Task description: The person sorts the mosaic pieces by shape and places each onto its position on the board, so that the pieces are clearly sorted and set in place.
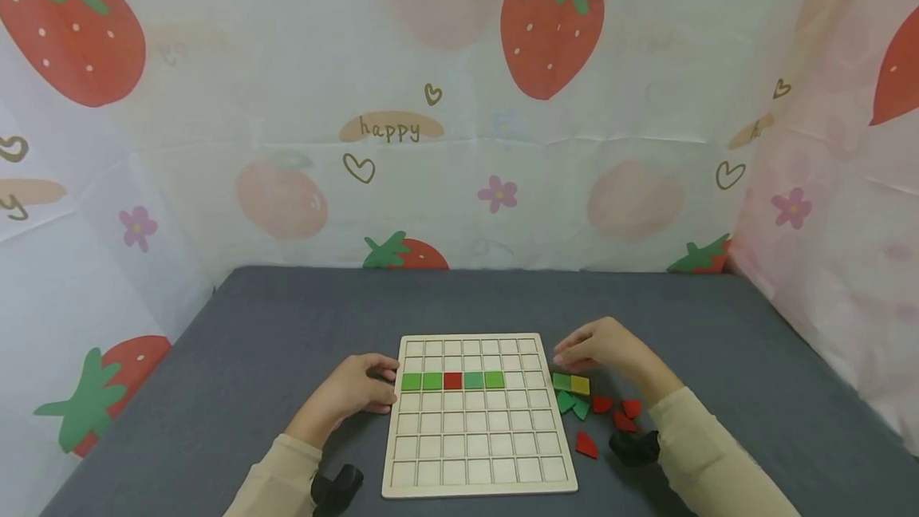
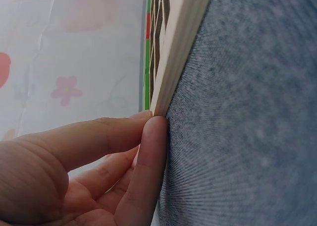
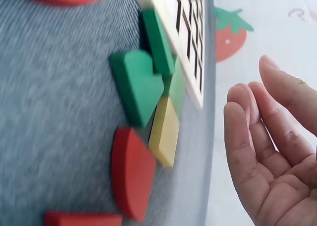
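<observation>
A pale wooden grid board (image 1: 463, 490) lies on the table. Its third row from the far side holds several green squares and a red square (image 1: 453, 380). At the board's left edge, my left hand (image 1: 353, 384) touches the side with thumb and fingertips; the left wrist view shows these fingertips (image 2: 157, 129) against the wooden rim. Beyond the right edge, my right hand (image 1: 601, 345) hovers with loosely bent fingers and nothing between them. Just below it lie a green square (image 1: 562, 381) and a yellow square (image 3: 166, 129) side by side.
Green curved-edge pieces (image 3: 136, 89) lie near the two squares. Several red pieces (image 1: 586, 444) are scattered right of the board, close to the right sleeve. Dark grey cloth (image 1: 287, 317) covers the table. A printed curtain (image 1: 459, 206) stands behind and at both sides.
</observation>
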`<state>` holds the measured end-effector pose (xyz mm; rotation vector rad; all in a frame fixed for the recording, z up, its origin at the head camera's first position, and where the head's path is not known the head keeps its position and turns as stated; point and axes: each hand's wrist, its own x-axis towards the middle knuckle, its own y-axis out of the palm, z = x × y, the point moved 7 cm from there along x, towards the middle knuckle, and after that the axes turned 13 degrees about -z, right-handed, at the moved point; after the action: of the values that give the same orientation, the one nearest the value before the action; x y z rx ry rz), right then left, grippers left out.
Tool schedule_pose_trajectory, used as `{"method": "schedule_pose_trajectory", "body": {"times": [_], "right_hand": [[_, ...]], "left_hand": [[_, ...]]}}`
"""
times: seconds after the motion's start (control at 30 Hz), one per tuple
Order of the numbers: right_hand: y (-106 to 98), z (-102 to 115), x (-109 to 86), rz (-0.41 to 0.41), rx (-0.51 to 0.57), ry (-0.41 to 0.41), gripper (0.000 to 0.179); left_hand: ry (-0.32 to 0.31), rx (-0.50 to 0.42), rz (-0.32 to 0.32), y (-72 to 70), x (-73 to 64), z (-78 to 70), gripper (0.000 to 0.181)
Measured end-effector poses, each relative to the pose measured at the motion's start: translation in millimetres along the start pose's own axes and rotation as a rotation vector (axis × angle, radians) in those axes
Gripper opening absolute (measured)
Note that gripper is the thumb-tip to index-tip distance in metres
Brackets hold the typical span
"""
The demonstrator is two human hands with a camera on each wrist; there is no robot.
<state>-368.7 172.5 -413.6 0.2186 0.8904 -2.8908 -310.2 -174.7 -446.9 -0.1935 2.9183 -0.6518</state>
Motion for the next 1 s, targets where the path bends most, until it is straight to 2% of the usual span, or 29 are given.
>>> {"method": "schedule_pose_trajectory", "body": {"times": [0.17,0.43,0.67,1.0], "right_hand": [[-10,-11,-2.0,-0.001,0.020,0.014,0.034],[-20,-23,-5.4,-0.005,-0.007,-0.010,0.037],[-20,-29,-8.4,0.012,-0.040,-0.012,0.039],[-18,-40,-8.4,0.015,-0.027,0.020,0.036]], "left_hand": [[-0.001,-0.003,-0.005,0.1,-0.7,-1.1,0.052],[0.006,-0.007,-0.010,-0.7,-1.8,-1.9,0.051],[0.007,-0.009,-0.004,-1.0,-0.4,-0.2,0.051],[0.008,-0.022,0.013,-0.3,-0.2,0.4,0.051]]}}
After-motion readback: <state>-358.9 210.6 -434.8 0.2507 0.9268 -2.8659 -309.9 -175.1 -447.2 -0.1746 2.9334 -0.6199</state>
